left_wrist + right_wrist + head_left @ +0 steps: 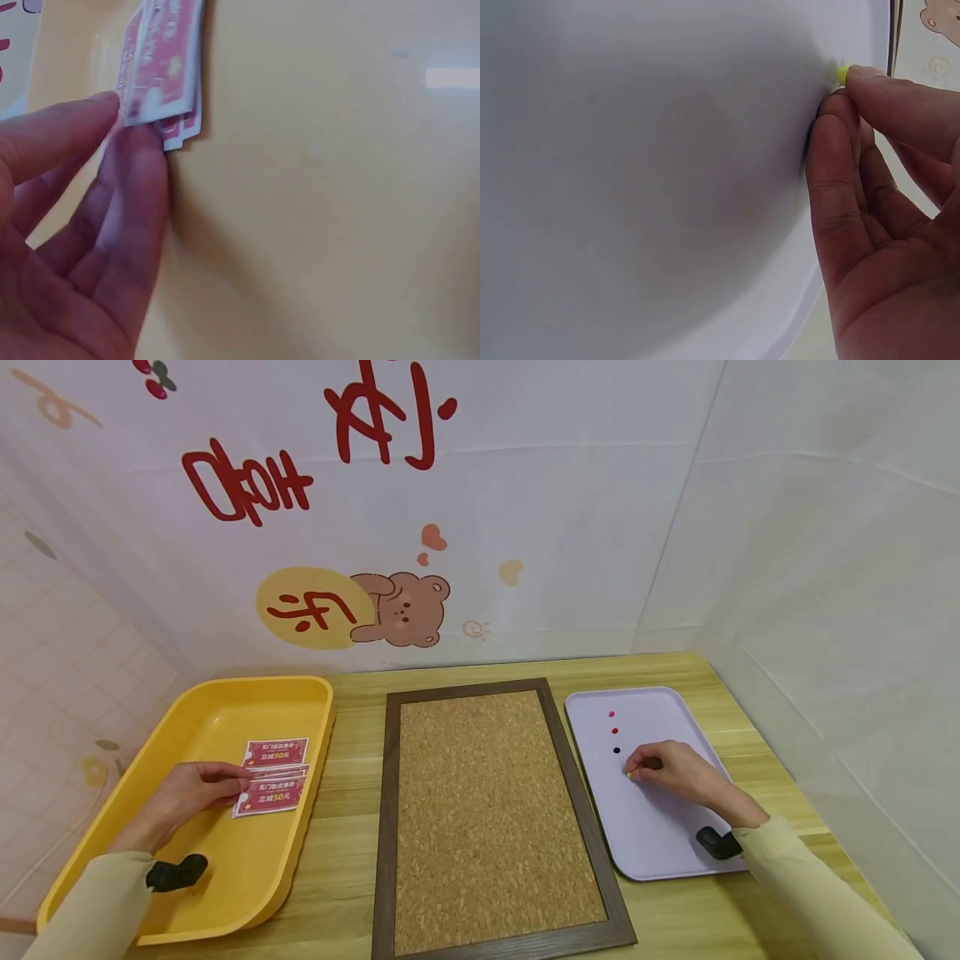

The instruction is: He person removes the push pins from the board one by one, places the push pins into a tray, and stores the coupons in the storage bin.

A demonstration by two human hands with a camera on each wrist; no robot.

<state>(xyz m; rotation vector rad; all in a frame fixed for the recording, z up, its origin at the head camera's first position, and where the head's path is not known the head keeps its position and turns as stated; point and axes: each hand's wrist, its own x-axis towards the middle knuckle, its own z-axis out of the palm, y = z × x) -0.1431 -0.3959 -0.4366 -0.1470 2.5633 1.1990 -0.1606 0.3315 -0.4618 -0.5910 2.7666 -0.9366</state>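
Observation:
In the yellow tray [217,927], red-and-white paper coupons [272,796] lie in overlapping piles. My left hand [183,797] is at their left edge, thumb and fingers pinching a coupon [166,64] by its corner in the left wrist view. Over on the lilac tray [645,843], my right hand [678,772] pinches a small yellow pushpin [842,75] between thumb and forefinger, low over the surface. Beyond that hand lie a black pushpin [617,750], a red pushpin [615,731] and a pink pushpin [611,714] in a row.
A cork board [487,818] with a dark brown frame lies on the wooden table [345,827] between the two trays. A printed white curtain [570,527] rises behind the table and closes off both sides. Each wrist carries a black camera mount.

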